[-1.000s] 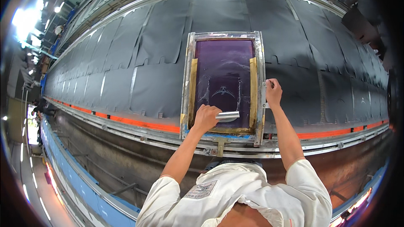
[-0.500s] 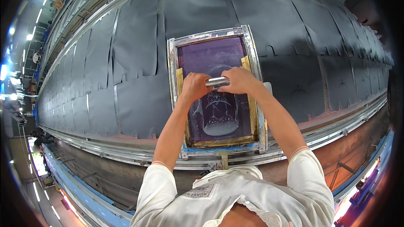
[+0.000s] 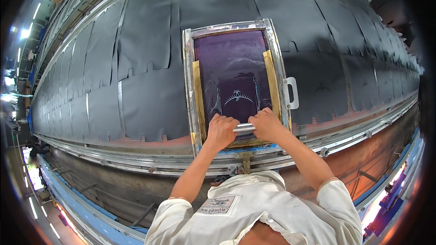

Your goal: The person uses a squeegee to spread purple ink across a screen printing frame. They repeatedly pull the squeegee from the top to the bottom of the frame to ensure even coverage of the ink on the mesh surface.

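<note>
A screen printing frame (image 3: 187, 86) with metal sides lies on the long table, its purple mesh (image 3: 229, 54) showing a pale curved design (image 3: 238, 97). Near the frame's close end, both my hands are closed around a squeegee (image 3: 245, 128) with a silvery bar for a handle. My left hand (image 3: 221, 130) grips its left part and my right hand (image 3: 268, 124) its right part, a short stretch of bar showing between them. The squeegee's blade is hidden under my hands. Yellowish tape (image 3: 271, 75) runs along the inner sides of the frame.
Black sheets (image 3: 150, 104) with notched edges cover the table in rows on both sides of the frame. A white handle (image 3: 292, 93) sticks out from the frame's right side. Metal rails (image 3: 127, 159) run along the table's near edge.
Both hands have drawn the squeegee toward me, from the middle of the mesh to its near end. The curved design now shows clearly, and the whitish smear below it no longer shows.
</note>
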The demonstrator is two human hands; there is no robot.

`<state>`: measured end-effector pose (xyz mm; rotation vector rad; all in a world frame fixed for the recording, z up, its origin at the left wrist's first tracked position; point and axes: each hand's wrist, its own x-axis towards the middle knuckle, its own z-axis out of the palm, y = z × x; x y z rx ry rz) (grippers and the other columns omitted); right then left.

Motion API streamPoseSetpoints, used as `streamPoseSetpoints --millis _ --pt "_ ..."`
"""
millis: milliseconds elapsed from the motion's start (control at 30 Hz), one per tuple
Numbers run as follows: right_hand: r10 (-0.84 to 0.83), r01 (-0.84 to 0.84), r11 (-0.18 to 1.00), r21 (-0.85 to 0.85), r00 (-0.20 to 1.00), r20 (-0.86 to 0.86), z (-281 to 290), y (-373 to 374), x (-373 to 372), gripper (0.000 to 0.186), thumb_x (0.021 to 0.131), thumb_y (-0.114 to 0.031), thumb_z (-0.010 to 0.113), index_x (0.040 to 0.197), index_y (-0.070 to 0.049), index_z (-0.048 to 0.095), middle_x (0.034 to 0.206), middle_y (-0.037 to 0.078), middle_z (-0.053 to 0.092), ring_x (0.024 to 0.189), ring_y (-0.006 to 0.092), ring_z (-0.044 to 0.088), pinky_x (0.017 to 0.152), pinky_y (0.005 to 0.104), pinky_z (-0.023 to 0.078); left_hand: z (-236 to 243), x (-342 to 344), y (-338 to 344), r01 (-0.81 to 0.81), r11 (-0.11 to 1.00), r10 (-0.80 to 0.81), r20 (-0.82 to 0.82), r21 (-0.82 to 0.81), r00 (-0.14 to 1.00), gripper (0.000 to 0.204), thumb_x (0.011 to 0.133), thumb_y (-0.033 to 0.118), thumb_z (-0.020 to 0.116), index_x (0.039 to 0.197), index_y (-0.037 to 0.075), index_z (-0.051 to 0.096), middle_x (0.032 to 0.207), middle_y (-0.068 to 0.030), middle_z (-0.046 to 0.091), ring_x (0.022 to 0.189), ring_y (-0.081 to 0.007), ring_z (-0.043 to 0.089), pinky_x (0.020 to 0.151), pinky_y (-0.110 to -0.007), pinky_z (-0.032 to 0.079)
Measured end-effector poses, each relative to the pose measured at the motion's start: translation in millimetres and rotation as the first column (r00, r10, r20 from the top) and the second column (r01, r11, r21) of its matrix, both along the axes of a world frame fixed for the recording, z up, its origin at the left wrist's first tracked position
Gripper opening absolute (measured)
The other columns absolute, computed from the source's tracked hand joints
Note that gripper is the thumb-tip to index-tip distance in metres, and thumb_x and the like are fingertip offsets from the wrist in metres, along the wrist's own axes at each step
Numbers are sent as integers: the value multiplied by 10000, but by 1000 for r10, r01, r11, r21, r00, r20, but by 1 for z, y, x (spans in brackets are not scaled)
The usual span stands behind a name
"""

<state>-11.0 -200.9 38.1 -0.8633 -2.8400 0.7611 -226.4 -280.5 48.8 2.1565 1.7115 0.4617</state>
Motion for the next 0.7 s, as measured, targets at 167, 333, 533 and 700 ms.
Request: streamPoseSetpoints --millis 167,333,533,700 --pt "-58 51 997 49 986 155 12 74 -28 203 789 -235 775 931 -106 706 852 126 728 898 339 707 832 476 487 6 -26 82 53 998 -48 -107 44 993 206 709 189 871 855 126 741 787 -39 711 804 -270 689 798 -433 454" --pt "-147 149 989 -20 987 71 1 126 -47 188 805 -236 781 919 -103 711 890 150 742 930 367 716 856 499 510 -1 -43 137 20 996 -13 -86 81 996 206 716 211 880 840 125 739 777 -41 700 820 -276 679 802 -434 450" --pt "-106 118 983 140 991 -87 -16 72 -30 145 759 -94 706 889 -81 643 840 123 669 882 343 633 826 465 467 -11 -20 75 -49 982 68 -98 185 993 169 712 125 830 856 138 744 844 -39 712 809 -285 641 790 -423 446" --pt "-53 56 998 31 994 -93 -6 -21 6 202 741 -91 726 933 -90 664 915 113 700 980 329 646 872 462 462 0 6 -13 -22 995 26 -33 97 999 208 687 111 829 875 138 744 858 -31 722 820 -262 661 762 -422 438"
